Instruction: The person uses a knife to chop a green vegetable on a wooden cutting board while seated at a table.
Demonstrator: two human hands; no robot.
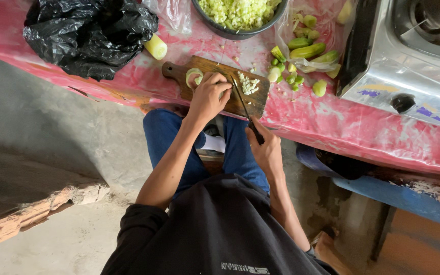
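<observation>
Right hand [267, 148] clamped on knife [245, 109], left hand [208, 97] pinning vegetable slice [194, 76] on cutting board [215, 86]. Small diced pile [249, 83] done beside blade. Beyond, bowl [239, 31] already heaped with dice, whole pieces [306, 51] left uncut on tabletop [332, 122].

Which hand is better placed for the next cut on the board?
Right. The right hand grips the knife, whose blade lies on the cutting board beside the chopped pile. The left hand is pressed over the vegetable piece, steadying it, so it likely stays put.
</observation>
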